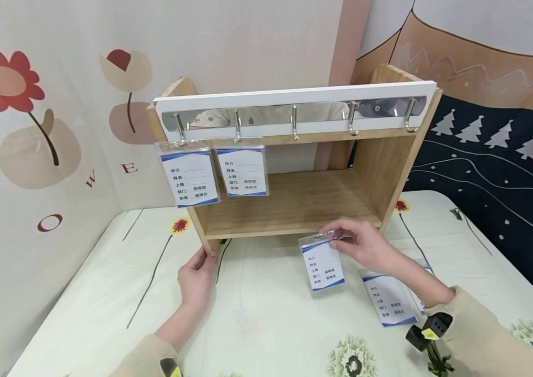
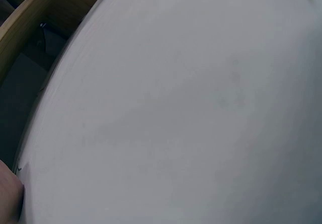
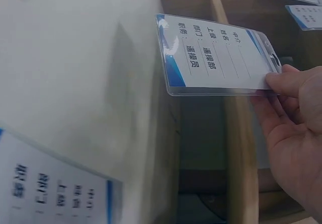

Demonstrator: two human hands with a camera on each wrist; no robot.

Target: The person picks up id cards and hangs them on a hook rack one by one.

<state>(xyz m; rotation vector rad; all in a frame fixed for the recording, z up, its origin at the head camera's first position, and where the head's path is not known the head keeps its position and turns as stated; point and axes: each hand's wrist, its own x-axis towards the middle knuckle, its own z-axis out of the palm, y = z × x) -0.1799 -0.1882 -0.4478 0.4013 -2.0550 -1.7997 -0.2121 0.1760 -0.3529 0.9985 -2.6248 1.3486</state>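
In the head view my right hand (image 1: pixel 365 245) pinches a clear-sleeved name badge (image 1: pixel 324 264) by its top corner, just in front of a wooden shelf (image 1: pixel 285 204). The right wrist view shows the thumb on the face of that badge (image 3: pixel 214 55) and the fingers behind it. My left hand (image 1: pixel 197 278) grips the bottom corner of the shelf's left side panel. Two similar badges, one outer (image 1: pixel 191 178) and one inner (image 1: pixel 242 172), hang from the two leftmost hooks of the shelf's white-framed hook rail (image 1: pixel 266 132).
More badges (image 1: pixel 389 301) lie overlapping on the floral sheet (image 1: pixel 266 314), under my right forearm. Three hooks on the right, including the middle hook (image 1: pixel 294 123), carry nothing. A patterned curtain (image 1: pixel 257 42) stands behind the shelf.
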